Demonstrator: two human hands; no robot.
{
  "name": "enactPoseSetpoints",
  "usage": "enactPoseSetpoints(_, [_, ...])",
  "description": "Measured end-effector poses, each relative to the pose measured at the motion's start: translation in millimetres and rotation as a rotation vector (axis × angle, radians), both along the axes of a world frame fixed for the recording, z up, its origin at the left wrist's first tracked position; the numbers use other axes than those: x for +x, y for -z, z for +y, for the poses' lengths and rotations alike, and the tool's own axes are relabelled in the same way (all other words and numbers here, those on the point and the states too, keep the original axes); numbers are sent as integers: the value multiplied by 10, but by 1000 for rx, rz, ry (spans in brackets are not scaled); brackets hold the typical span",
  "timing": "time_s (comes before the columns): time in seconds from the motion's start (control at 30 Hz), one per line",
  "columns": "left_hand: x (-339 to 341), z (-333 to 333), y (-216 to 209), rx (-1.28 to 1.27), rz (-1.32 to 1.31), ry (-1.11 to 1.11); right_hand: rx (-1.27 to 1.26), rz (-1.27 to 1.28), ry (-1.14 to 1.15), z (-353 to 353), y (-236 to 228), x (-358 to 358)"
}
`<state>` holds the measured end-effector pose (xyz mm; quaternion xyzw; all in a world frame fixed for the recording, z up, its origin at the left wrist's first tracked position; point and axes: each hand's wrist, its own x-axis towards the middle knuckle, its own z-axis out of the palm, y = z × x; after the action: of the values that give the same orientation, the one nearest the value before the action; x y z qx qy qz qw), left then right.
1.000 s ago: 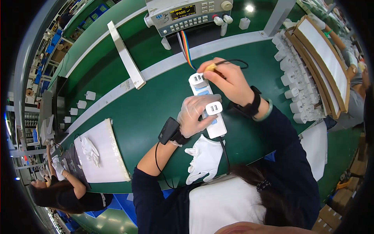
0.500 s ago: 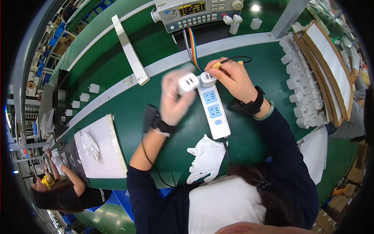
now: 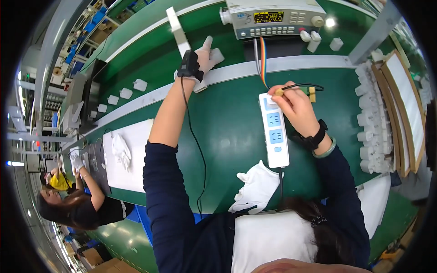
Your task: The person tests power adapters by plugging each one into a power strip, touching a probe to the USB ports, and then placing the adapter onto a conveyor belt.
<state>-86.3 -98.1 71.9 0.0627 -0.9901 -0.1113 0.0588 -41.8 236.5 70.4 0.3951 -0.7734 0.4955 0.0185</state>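
My left hand (image 3: 205, 59), in a white glove, reaches over the rail to the far side of the bench. A white charger (image 3: 218, 56) sits against its fingers and seems still held, with one finger stretched out forward. My right hand (image 3: 295, 107) is closed in a pinch on a small yellow plug (image 3: 279, 92) with a black cable (image 3: 307, 85). It is at the top of a white power strip (image 3: 278, 158) with blue sockets. Another white charger (image 3: 271, 103) sits in the strip's top socket, partly hidden by the fingers.
A bench power supply (image 3: 277, 22) stands at the back, a ribbon cable (image 3: 263, 59) hanging from it. Chargers (image 3: 125, 93) stand in a row at left. More fill a tray (image 3: 380, 136) at right. A white glove (image 3: 257, 186) lies near me. A person (image 3: 86, 202) works at left.
My left hand has carried the charger away from the strip, forward and left over the rail. My right hand stays at the strip's top with the yellow plug. The view has shifted left.
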Motion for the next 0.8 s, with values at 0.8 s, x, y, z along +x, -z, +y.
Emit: enactPoseSetpoints(0.8, [1389, 1221, -2, 1355, 284, 358, -200, -696, 36, 690, 310, 169])
